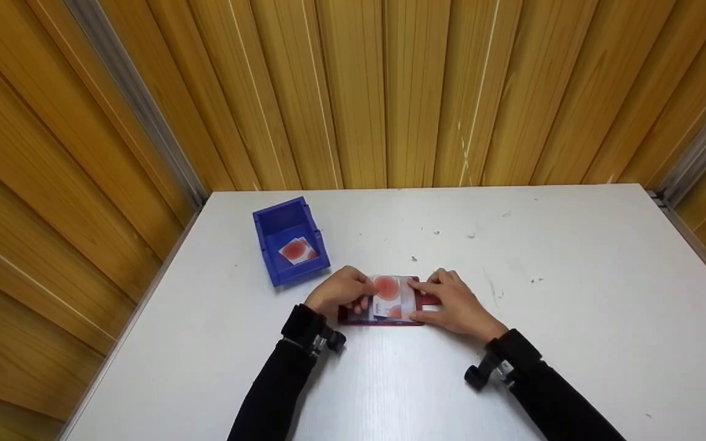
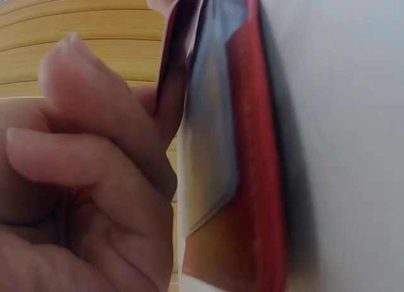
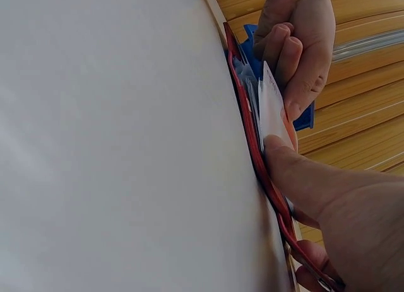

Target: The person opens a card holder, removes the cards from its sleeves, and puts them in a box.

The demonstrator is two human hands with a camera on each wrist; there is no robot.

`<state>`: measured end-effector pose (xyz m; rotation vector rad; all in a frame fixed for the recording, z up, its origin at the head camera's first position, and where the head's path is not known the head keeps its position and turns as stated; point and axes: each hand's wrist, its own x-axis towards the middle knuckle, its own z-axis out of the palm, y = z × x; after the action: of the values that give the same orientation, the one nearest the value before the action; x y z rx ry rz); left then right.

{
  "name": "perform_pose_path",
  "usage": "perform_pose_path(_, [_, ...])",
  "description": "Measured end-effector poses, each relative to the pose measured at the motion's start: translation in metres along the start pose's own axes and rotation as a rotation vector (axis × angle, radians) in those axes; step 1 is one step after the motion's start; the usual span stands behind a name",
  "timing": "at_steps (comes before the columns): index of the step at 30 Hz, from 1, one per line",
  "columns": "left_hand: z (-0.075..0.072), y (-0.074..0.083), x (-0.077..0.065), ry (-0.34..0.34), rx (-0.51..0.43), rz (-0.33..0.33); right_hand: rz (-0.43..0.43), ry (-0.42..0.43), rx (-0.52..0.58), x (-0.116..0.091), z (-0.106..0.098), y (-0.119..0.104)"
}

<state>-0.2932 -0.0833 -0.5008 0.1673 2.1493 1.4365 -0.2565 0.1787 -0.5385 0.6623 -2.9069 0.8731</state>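
A red card holder [image 1: 429,299] with clear plastic sleeves lies opened on the table between both hands. On top of its sleeves is a white card [image 1: 388,305] printed with red circles. My left hand [image 1: 344,290] pinches this card at its left edge, the other fingers curled beneath. From the other side, my right hand [image 1: 458,309] grips the holder's right part, its thumb [image 3: 284,159] pressed along the edge of the sleeve and card. In the left wrist view the stitched red cover [image 2: 262,147] and the layered sleeves [image 2: 211,140] show close up; the card's printed face is hidden there.
Behind and left of the left hand stands a blue bin [image 1: 272,260] holding a few similar cards [image 1: 296,251]. The white table [image 1: 573,275] ends at a wood-patterned wall [image 1: 414,92]. Each wrist wears a black camera strap [image 1: 515,352].
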Motion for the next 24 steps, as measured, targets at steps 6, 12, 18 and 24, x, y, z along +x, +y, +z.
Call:
perform_pose_path(6, [-0.014,0.001,-0.006,-0.010,0.084,0.032,-0.009,0.007,0.009,0.000,0.000,0.001])
perform_pose_path(12, [-0.023,0.002,-0.011,0.007,0.094,0.017,-0.007,-0.003,0.007,0.001,0.001,0.002])
perform_pose_path(18, [-0.026,0.006,-0.011,0.022,0.116,0.001,0.000,-0.011,0.007,0.000,0.001,0.002])
perform_pose_path(24, [-0.028,0.007,-0.012,0.051,0.118,-0.037,-0.001,-0.008,0.017,0.000,0.000,0.001])
